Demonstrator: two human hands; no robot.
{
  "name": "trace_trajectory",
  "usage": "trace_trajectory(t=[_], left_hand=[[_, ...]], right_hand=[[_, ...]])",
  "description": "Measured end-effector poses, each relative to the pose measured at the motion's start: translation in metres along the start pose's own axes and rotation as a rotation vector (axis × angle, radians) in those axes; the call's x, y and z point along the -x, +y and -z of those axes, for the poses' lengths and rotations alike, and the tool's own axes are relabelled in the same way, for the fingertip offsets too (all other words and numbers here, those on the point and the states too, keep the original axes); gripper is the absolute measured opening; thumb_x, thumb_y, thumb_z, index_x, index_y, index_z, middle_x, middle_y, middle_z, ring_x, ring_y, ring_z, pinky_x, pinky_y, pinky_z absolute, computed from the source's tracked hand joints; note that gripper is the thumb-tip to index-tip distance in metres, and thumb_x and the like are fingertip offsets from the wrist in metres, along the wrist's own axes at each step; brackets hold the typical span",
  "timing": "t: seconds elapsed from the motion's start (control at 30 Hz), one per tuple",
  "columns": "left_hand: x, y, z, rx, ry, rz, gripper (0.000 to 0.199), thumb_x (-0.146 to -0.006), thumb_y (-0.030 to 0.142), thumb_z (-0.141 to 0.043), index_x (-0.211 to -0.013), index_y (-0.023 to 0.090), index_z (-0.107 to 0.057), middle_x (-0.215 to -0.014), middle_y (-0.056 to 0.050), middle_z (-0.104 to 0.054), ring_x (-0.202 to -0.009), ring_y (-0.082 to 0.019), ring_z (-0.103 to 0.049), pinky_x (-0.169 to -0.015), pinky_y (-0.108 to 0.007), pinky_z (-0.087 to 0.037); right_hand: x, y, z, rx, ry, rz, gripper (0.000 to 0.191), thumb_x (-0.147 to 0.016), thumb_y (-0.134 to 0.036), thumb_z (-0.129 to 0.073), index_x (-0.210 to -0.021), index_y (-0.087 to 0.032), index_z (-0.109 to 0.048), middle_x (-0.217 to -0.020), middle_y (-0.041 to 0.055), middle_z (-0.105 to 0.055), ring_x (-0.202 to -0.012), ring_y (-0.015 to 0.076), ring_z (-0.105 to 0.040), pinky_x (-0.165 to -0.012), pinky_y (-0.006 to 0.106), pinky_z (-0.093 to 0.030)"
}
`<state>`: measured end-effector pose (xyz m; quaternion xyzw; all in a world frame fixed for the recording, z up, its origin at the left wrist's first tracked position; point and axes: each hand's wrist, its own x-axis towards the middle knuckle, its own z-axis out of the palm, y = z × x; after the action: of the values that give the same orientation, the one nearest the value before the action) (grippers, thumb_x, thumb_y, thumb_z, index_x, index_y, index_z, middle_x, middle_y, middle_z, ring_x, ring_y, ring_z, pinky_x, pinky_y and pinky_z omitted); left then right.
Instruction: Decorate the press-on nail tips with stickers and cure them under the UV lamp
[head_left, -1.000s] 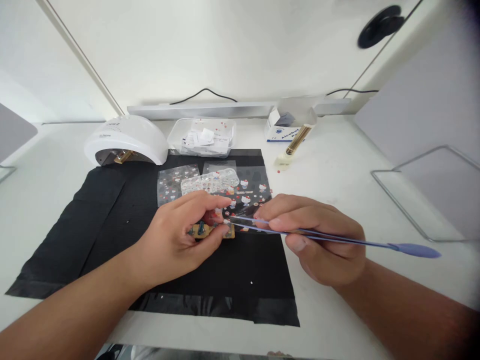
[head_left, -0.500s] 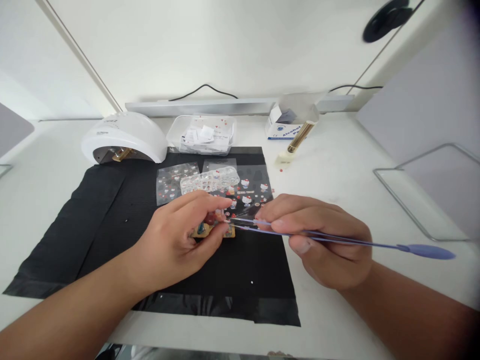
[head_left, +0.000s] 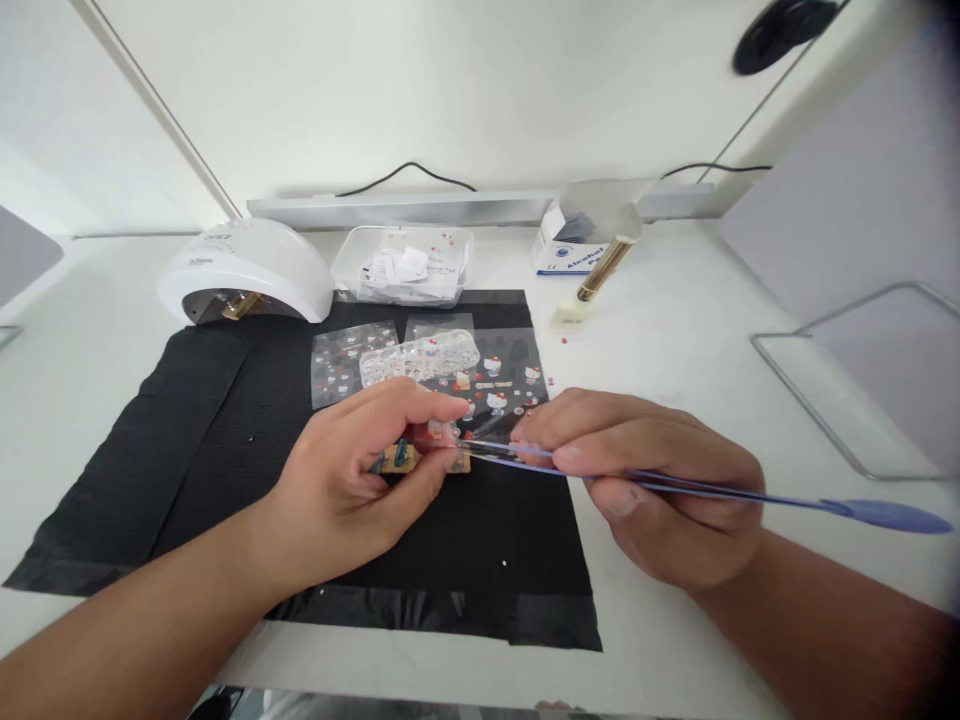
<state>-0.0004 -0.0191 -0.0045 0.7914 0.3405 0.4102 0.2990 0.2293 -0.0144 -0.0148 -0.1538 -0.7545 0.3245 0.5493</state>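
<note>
My right hand (head_left: pixel 667 485) is closed around purple tweezers (head_left: pixel 795 498), their slim tips pointing left. The tips meet the fingertips of my left hand (head_left: pixel 352 480), whose thumb and forefinger are curled together over a small piece, partly clear with red and white on it. My fingers hide too much of it to name. Below and behind my left hand, a gold-coloured strip with teal pieces (head_left: pixel 401 457) shows in part. Just beyond lie a clear sticker sheet (head_left: pixel 495 400) with cartoon cats and a clear compartment case (head_left: pixel 427 358).
A black mat (head_left: pixel 202 440) covers the white table (head_left: pixel 660 330). At the back stand a white nail lamp (head_left: pixel 259 260), a clear tub of packets (head_left: pixel 405 270) and an alcohol pad box (head_left: pixel 566 255). A gold-capped bottle (head_left: pixel 606 268) and a wire stand (head_left: pixel 806 405) are rightward.
My right hand and the tweezers have shifted slightly right, the tips drawing back a little at my left fingertips. My left hand stays nearly in place, still pinched.
</note>
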Motion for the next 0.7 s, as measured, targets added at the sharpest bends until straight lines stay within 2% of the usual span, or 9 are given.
trace_trajectory(t=[0.1, 0.23, 0.57, 0.7], left_hand=[[-0.0024, 0.0023, 0.0009, -0.053, 0.004, -0.031, 0.032, -0.080, 0.003, -0.063, -0.108, 0.017, -0.064, -0.083, -0.003, -0.063, -0.077, -0.013, -0.063, -0.072, -0.026, -0.051], [-0.0042, 0.0059, 0.0018, -0.081, 0.002, -0.037, 0.029, -0.080, 0.003, -0.063, -0.105, 0.017, -0.065, -0.082, -0.003, -0.063, -0.072, -0.012, -0.062, -0.066, -0.025, -0.050], [-0.0011, 0.0048, 0.0017, -0.002, -0.015, 0.050, 0.028, -0.080, 0.005, -0.064, -0.105, 0.018, -0.066, -0.083, -0.002, -0.061, -0.074, -0.012, -0.060, -0.069, -0.026, -0.050], [-0.0008, 0.0055, 0.0016, 0.012, -0.015, 0.071, 0.027, -0.081, 0.006, -0.064, -0.105, 0.018, -0.066, -0.083, -0.002, -0.061, -0.076, -0.012, -0.060, -0.071, -0.026, -0.050]], right_hand=[[-0.0004, 0.0011, -0.0003, -0.009, -0.001, 0.032, 0.028, -0.085, -0.010, -0.055, -0.107, -0.015, -0.071, -0.084, 0.0121, -0.071, -0.076, 0.0214, -0.068, -0.066, 0.038, -0.060], [-0.0008, 0.0013, 0.0002, -0.006, -0.012, 0.035, 0.029, -0.085, -0.009, -0.054, -0.108, -0.016, -0.071, -0.085, 0.0117, -0.071, -0.077, 0.0209, -0.068, -0.066, 0.038, -0.061], [0.0001, 0.0017, -0.0007, -0.032, -0.013, 0.067, 0.029, -0.083, -0.006, -0.055, -0.106, -0.010, -0.072, -0.083, 0.0125, -0.068, -0.077, 0.0216, -0.067, -0.067, 0.040, -0.060], [-0.0001, 0.0012, -0.0005, -0.015, -0.012, 0.065, 0.029, -0.084, -0.008, -0.055, -0.107, -0.013, -0.072, -0.082, 0.0109, -0.068, -0.076, 0.0208, -0.067, -0.067, 0.039, -0.060]])
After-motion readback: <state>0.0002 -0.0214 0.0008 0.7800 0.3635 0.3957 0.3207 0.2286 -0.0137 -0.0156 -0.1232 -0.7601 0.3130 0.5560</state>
